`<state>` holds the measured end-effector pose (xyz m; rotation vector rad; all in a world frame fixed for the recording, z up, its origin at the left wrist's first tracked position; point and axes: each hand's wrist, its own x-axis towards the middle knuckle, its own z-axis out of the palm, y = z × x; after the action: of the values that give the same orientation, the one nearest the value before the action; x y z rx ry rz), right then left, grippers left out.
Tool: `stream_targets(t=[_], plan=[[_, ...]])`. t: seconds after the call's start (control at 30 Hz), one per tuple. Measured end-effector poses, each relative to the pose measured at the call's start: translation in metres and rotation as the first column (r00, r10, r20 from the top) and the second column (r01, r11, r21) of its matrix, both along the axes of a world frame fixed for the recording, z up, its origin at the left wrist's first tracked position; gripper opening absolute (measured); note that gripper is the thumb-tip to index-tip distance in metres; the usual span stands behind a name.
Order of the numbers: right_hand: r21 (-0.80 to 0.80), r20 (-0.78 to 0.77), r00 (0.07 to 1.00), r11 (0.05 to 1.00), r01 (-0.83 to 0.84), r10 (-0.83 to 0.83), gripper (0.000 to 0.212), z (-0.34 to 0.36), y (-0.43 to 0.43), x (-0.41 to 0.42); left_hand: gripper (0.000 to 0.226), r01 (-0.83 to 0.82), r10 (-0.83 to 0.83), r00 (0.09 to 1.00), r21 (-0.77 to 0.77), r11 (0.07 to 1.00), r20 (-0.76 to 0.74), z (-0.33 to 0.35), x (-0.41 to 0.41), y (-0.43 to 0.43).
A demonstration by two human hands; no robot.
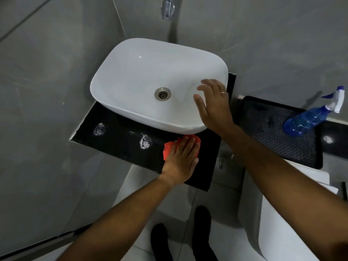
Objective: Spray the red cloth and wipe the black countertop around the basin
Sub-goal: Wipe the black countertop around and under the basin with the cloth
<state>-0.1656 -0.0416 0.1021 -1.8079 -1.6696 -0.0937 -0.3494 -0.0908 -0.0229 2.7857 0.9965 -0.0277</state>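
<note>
The red cloth (168, 149) lies on the black countertop (116, 142) just in front of the white basin (143, 72), near its right front corner. My left hand (181, 160) presses flat on the cloth, fingers together, covering most of it. My right hand (214, 104) hovers over the basin's right rim, fingers spread, holding nothing; a ring is on one finger. The blue spray bottle (308, 117) stands far right on a black tray (273, 140). Two whitish wet patches show on the countertop left of the cloth.
A chrome tap (167, 8) sticks out of the grey tiled wall above the basin. A white toilet cistern (282, 213) sits low on the right under the tray. My feet in black socks (202, 230) stand on the pale floor below the counter's edge.
</note>
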Motion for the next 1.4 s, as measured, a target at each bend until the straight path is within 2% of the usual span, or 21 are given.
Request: stream_targets(t=[0.13, 0.27, 0.4, 0.67, 0.8, 0.93, 1.0, 1.1, 1.17, 1.27, 1.4], plan=[[-0.195, 0.006, 0.997, 0.977, -0.081, 0.083, 0.050, 0.001, 0.020, -0.020, 0.053, 0.078, -0.078, 0.997, 0.032, 0.996, 0.018, 0.000, -0.035, 0.029], [-0.292, 0.010, 0.996, 0.953, -0.080, 0.087, 0.051, -0.004, 0.032, -0.046, 0.053, 0.055, -0.057, 0.996, 0.032, 0.998, 0.063, 0.007, -0.085, 0.071], [-0.392, 0.063, 0.994, 0.918, -0.052, 0.084, 0.057, -0.008, 0.043, -0.075, 0.053, 0.052, -0.052, 0.998, 0.001, 0.999, 0.037, 0.013, -0.119, 0.104], [-0.447, 0.132, 0.972, 0.887, -0.118, 0.196, 0.071, -0.013, 0.052, -0.117, 0.056, -0.081, 0.081, 0.997, -0.011, 0.997, 0.011, 0.023, -0.206, 0.177], [-0.468, 0.088, 0.982, 0.877, -0.107, 0.167, 0.070, -0.013, 0.054, -0.122, 0.058, -0.144, 0.144, 0.989, -0.004, 0.990, -0.029, 0.024, -0.236, 0.208], [-0.464, 0.091, 0.985, 0.882, -0.088, 0.146, 0.070, -0.012, 0.053, -0.123, 0.064, -0.128, 0.129, 0.990, 0.032, 0.991, -0.056, 0.026, -0.243, 0.243], [-0.467, 0.084, 0.986, 0.880, -0.088, 0.143, 0.068, -0.012, 0.054, -0.124, 0.057, -0.085, 0.086, 0.996, 0.063, 0.994, -0.017, 0.030, -0.231, 0.268], [-0.471, 0.091, 0.988, 0.879, -0.070, 0.128, 0.065, -0.015, 0.058, -0.126, 0.044, -0.030, 0.013, 0.992, 0.138, 0.990, 0.122, 0.031, -0.214, 0.296], [-0.470, 0.102, 0.987, 0.881, -0.060, 0.121, 0.066, -0.015, 0.059, -0.126, 0.043, -0.011, -0.011, 0.990, 0.155, 0.988, 0.137, 0.033, -0.208, 0.301], [-0.459, 0.118, 0.988, 0.888, -0.038, 0.103, 0.065, -0.014, 0.059, -0.127, 0.046, -0.031, 0.021, 0.994, 0.092, 0.995, 0.105, 0.039, -0.211, 0.297], [-0.437, 0.136, 0.987, 0.899, -0.023, 0.091, 0.061, -0.013, 0.059, -0.124, 0.051, -0.059, 0.055, 0.997, 0.068, 0.996, 0.061, 0.027, -0.251, 0.263]])
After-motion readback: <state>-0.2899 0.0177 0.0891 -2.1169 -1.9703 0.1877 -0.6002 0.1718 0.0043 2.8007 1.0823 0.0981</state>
